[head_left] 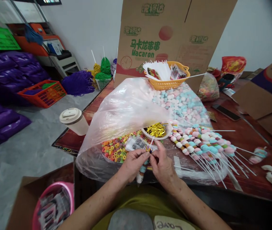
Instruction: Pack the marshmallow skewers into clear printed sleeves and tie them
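Observation:
Both hands meet at the table's front edge around a wrapped marshmallow skewer [140, 175], its candy end hanging down and its white stick pointing up. My left hand [134, 163] pinches the wrapper's neck near the stick, where a bit of gold shows. My right hand [160, 159] is closed at the same spot from the other side, fingertips together. Just beyond them, a bowl [158, 138] holds gold twist ties [156, 130]. Printed clear wrappers [136, 142] lie behind my left hand, beside colourful cereal rings [117, 147].
Unwrapped marshmallow skewers [200, 140] are piled at right, sticks toward me. A large clear plastic bag [119, 105] covers loose marshmallows [174, 102]. Behind stands a yellow basket [167, 84] of sticks. A lidded cup [75, 121] stands left; a pink tub [71, 195] of packets sits below.

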A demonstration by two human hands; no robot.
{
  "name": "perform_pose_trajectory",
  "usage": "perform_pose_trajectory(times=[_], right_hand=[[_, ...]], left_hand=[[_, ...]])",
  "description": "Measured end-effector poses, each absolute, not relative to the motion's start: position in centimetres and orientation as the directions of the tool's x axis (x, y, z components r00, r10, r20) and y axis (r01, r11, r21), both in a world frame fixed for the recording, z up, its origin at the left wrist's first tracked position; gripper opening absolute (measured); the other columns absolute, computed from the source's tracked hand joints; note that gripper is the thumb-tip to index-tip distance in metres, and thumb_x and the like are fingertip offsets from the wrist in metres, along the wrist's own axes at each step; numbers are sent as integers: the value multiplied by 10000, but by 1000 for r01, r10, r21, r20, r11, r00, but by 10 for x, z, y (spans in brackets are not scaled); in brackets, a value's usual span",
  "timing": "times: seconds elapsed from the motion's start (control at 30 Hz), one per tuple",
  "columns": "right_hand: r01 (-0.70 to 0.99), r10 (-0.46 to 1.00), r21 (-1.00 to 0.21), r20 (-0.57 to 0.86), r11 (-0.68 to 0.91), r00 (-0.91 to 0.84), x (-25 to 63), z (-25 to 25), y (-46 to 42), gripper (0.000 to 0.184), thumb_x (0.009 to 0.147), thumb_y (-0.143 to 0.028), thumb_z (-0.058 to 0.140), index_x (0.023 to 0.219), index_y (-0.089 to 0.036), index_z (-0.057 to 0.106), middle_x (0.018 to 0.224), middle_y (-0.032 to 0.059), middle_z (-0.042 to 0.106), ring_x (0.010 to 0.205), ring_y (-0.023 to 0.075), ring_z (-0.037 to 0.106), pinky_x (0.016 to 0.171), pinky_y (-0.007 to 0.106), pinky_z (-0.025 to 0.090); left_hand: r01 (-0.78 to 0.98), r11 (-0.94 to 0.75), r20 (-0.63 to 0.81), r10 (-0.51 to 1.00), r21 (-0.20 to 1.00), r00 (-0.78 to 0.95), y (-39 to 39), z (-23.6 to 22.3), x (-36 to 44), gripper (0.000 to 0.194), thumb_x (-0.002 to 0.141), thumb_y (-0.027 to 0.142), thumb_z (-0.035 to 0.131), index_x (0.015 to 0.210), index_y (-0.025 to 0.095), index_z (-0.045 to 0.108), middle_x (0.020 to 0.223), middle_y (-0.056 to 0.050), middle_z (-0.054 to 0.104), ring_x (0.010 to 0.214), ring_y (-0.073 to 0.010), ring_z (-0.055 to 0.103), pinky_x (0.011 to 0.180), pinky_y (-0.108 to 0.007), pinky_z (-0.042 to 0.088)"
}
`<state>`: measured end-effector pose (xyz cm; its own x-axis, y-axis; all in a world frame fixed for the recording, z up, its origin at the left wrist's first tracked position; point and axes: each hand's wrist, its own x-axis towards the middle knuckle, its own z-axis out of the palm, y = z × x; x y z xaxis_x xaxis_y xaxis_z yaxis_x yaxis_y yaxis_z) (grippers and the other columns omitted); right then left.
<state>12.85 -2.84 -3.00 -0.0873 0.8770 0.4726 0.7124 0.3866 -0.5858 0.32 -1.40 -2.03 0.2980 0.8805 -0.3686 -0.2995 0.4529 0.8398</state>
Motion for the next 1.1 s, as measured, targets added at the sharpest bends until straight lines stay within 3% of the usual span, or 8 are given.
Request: perform_pose_trajectory(times=[0.17,0.27,0.37,0.5,0.67,0.83,0.93,1.1], right_hand=[[586,940,-754,338,296,-40,133,-30,-29,425,824,-202,458,1227,-130,341,667,2,589,584,152,580,579,268,464],[488,968,-836,213,249,-129,140,-24,-28,271,815,-210,499,1081,-158,495,730,15,606,651,142,575,610,253,466],[452,892,-785,275,424,-358,148,-10,-27,126,841,-199,488,818,-170,609,727,30,595,661,132,548,605,232,444],[330,723,-673,456,662,-519,156,13,-25,165,874,-207,467,875,-173,628,695,30,574,617,121,527,555,217,417],[303,783,-801,297,516,-546,151,14,-21,228,893,-263,454,716,-173,565,625,-17,584,540,82,537,536,187,406],[688,806,-472,517,551,-289,138,-10,-20,310,902,-246,401,608,-177,474,570,5,505,531,118,460,515,236,349],[717,737,-309,537,625,-410,137,-14,-19,270,905,-176,352,680,-169,502,631,27,519,594,138,473,563,248,365],[675,652,-144,465,724,-599,142,-15,-19,225,856,-86,337,774,-149,537,705,60,546,666,169,476,609,275,380]], left_hand=[[-505,442,-390,896,742,212,-17,-24,6,245,607,344,743,650,128,636,529,25,552,463,-57,476,468,-164,392],[-516,457,-336,888,725,314,-17,-29,1,206,631,294,742,642,111,646,568,2,579,516,-64,509,516,-169,406],[-498,590,-359,797,636,487,-17,-33,-6,251,567,293,785,642,100,645,547,-8,591,488,-88,531,530,-218,436],[-448,741,-282,628,500,725,-17,-30,-10,371,490,278,826,758,98,643,606,-32,640,509,-149,591,558,-294,478],[-500,724,-246,655,476,715,-16,-25,-5,418,526,289,819,845,125,604,615,-8,626,499,-130,592,528,-246,473],[-681,560,-410,823,472,393,-15,-21,5,293,562,180,792,630,137,511,523,57,541,448,-52,505,478,-164,394],[-667,541,-433,833,512,343,-16,-12,7,290,542,205,801,631,132,534,527,49,551,467,-62,505,485,-173,388],[-459,392,-353,920,797,173,-15,-6,2,302,553,329,782,712,121,631,575,14,604,502,-95,513,523,-219,406]])
